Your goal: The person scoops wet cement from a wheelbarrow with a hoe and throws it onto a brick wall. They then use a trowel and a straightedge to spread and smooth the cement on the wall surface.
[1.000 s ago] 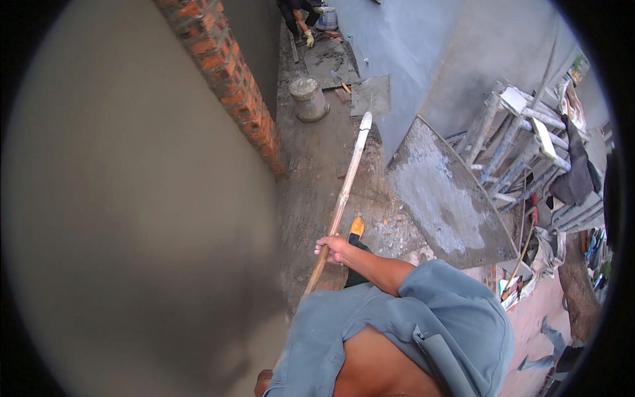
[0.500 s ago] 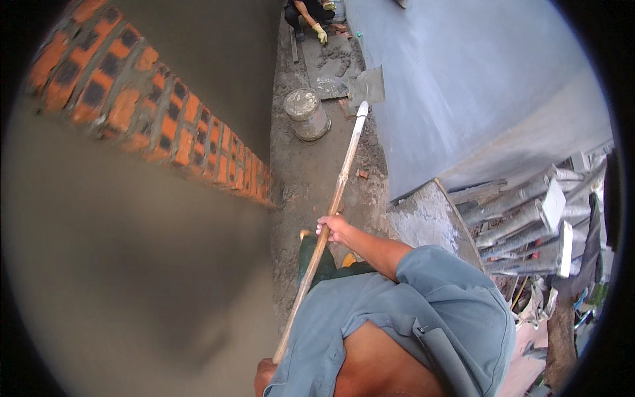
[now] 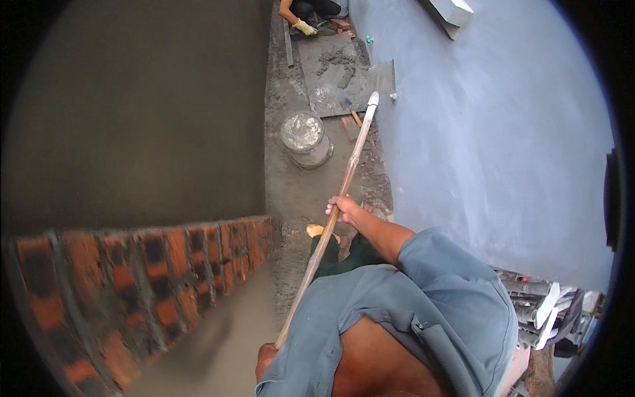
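A shovel [image 3: 321, 246] is held aslant in front of the body, its long axis running from the lower left to the upper right. The blade [image 3: 382, 78] is pointed away from the body, by the right edge of a mortar-smeared board [image 3: 323, 92] and near the foot of a blue-grey wall [image 3: 489, 139]; whether the board is touched cannot be told. The middle of the handle is wrapped by the curled fingers of the right hand [image 3: 342, 206]. The handle's near end is clasped in the left hand [image 3: 266, 359], which is partly covered by the shirt [image 3: 370, 291]. A bucket [image 3: 307, 135] is placed left of the handle, and a co-worker's gloved hand [image 3: 305, 27] is seen beyond the board.
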Tool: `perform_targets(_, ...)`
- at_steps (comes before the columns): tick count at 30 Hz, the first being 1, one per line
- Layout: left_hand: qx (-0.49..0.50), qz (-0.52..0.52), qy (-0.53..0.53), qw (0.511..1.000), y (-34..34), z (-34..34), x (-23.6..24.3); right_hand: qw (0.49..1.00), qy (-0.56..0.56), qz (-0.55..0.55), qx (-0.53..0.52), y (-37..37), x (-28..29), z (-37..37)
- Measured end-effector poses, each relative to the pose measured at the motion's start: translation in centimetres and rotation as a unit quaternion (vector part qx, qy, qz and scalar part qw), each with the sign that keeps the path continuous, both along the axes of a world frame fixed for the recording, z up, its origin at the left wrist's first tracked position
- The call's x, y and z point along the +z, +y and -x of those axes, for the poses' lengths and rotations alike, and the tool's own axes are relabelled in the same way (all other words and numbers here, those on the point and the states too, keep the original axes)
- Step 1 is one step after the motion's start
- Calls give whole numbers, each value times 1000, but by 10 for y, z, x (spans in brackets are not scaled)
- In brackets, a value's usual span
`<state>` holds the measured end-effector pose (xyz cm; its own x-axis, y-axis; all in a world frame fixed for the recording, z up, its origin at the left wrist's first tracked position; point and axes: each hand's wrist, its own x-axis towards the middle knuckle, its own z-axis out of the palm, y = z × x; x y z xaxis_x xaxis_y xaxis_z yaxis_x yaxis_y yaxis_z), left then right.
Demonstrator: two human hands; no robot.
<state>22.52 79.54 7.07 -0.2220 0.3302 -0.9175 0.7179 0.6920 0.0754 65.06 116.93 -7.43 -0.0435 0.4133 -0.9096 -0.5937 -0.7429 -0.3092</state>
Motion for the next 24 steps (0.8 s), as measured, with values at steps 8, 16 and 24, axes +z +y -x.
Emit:
perform_targets(8,-106,-68,133,983,135,-78,87,1000,-12,12,20,110,1,-12)
perform_targets(16,-130,-96,261,952,275,-179,146,996,14,84,31,216,-82,-28)
perform_targets(24,-138,5,326,935,475,-297,207,984,124,123,19,337,-110,-90)
